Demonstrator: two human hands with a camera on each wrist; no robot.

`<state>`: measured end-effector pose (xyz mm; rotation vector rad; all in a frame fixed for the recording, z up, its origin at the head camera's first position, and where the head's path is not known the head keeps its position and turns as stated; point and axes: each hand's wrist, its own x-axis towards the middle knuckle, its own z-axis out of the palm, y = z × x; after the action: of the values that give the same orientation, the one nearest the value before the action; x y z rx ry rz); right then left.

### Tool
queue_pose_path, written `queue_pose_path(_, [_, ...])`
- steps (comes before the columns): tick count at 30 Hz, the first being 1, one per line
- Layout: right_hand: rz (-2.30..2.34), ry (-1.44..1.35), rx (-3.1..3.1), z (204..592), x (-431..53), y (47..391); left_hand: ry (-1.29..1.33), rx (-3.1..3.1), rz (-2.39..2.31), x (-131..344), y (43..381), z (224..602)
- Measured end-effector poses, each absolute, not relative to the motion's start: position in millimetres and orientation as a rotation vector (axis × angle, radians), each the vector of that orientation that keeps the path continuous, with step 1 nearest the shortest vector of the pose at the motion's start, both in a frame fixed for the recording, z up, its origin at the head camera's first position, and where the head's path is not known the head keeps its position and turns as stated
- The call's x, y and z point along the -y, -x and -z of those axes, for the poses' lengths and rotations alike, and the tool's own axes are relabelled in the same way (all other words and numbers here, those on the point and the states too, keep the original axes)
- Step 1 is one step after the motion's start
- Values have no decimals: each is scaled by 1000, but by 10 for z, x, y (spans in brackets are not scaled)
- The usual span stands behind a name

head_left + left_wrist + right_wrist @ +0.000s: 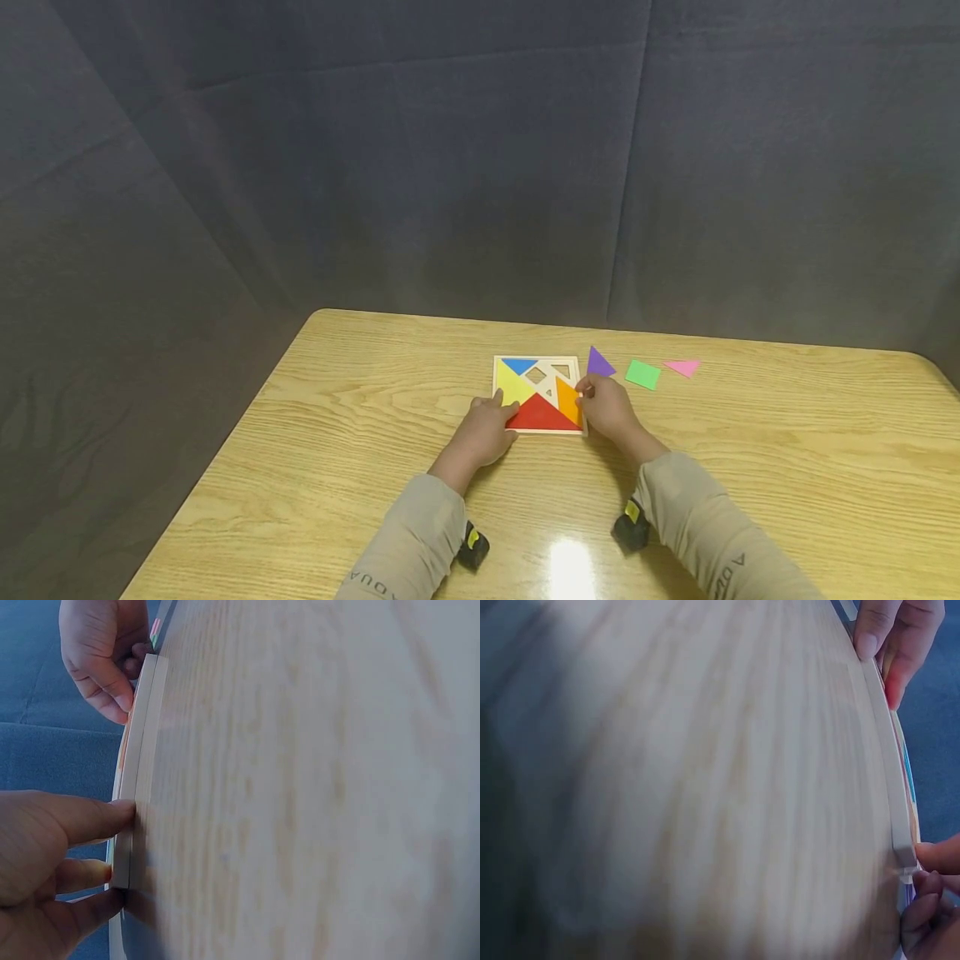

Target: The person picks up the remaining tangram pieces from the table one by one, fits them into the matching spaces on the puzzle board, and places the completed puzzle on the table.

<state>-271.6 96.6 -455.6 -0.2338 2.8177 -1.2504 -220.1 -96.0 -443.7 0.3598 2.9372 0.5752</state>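
Note:
A tangram board [531, 432] with a pale wooden frame lies on the table, holding yellow [510, 385], red [542, 414], blue [519, 365] and orange [567, 400] pieces. My left hand [483, 427] grips the board's near left corner, its thumb against the near edge and fingertips over the top; the left wrist view shows this hand [45, 855] close up. At the board's right side, my right hand [609, 408] pinches the orange piece's outer edge with thumb and forefinger; its other fingers are curled. In the right wrist view, this hand [934, 900] is partly cut off.
Beyond the right hand lie a purple triangle [599, 363], a green square [642, 375] and a pink triangle [682, 367] on the wooden table [787, 442]. A dark curtain [465, 167] hangs behind the table's far edge.

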Motion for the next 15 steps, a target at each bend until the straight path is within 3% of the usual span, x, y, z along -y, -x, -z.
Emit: queue_pose_path(15, [1328, 457, -2848, 4580, -1157, 2721, -360, -2941, -593, 957, 2205, 4440])
